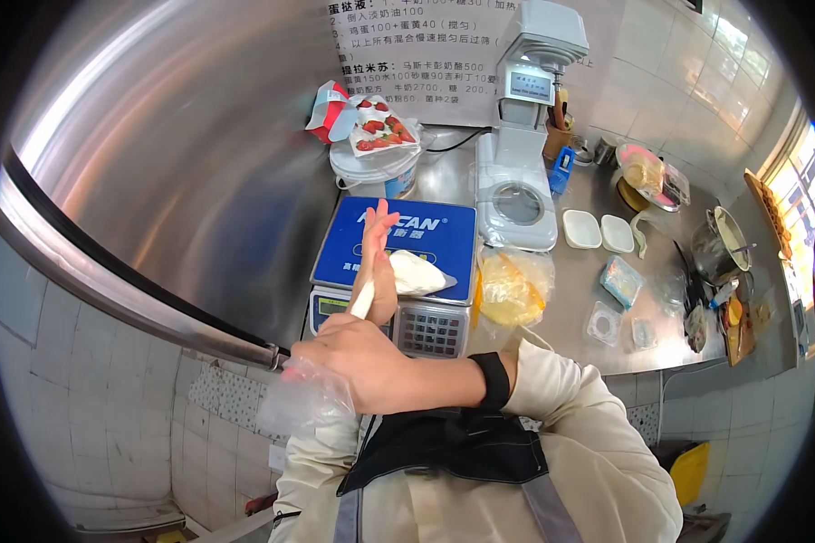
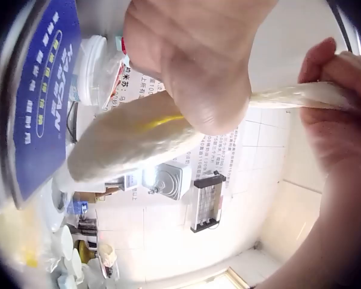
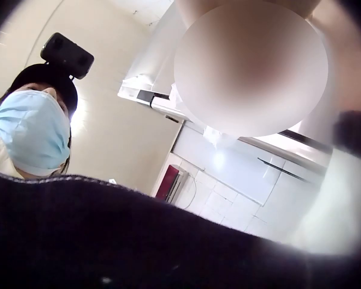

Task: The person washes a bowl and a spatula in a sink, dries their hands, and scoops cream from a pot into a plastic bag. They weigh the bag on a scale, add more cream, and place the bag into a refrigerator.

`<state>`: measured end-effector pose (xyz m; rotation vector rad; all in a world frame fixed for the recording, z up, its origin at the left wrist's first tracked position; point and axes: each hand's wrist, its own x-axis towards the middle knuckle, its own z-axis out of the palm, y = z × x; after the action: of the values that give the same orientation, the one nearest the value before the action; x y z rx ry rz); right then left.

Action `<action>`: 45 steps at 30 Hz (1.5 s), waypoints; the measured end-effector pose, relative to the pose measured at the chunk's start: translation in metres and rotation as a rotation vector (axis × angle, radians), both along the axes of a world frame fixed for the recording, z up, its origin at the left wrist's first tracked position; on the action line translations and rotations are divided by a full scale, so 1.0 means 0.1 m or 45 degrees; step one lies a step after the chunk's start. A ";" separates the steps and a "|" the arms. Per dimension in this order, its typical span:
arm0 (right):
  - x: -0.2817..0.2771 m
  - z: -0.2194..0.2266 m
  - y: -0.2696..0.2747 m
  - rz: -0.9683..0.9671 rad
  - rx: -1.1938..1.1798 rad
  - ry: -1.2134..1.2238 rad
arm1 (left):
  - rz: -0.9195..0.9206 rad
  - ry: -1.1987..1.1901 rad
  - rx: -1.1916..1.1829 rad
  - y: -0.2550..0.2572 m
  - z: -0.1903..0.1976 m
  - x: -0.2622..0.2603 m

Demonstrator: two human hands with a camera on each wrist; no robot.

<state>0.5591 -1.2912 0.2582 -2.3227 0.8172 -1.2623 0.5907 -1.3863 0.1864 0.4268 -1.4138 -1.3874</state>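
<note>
A clear bag with a white filling lies over the blue top of a scale. My left hand is at the bag's narrowing part, fingers straight and pointing away from me; in the left wrist view this hand overlaps the filled bag. The bag's narrow length runs to my right hand, which grips it. In the head view the right hand is nearer my body, with loose clear plastic hanging below it. The right wrist view is mostly blurred.
Right of the scale are a bag with yellow contents, a white machine and two white containers. A lidded tub stands behind the scale. A metal pot is at the far right; a steel surface rises at left.
</note>
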 end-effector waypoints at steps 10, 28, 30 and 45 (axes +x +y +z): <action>-1.19 -0.21 -0.15 -0.625 -0.362 0.101 | 0.118 1.017 0.604 0.09 0.36 0.50; -0.69 -0.51 -0.23 -0.344 0.443 -0.664 | 0.078 0.550 0.550 0.33 0.27 0.18; -0.68 -0.48 -0.25 -0.408 0.376 -0.513 | 0.064 0.420 0.497 0.37 0.31 0.17; -1.05 -0.91 0.17 -0.446 0.653 -0.281 | 0.040 -0.598 0.586 -0.40 -0.20 0.38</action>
<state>0.4538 -1.2738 0.1673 -1.6540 1.3260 -1.2304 0.6287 -1.4259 0.1665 1.1282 -1.4322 -1.6561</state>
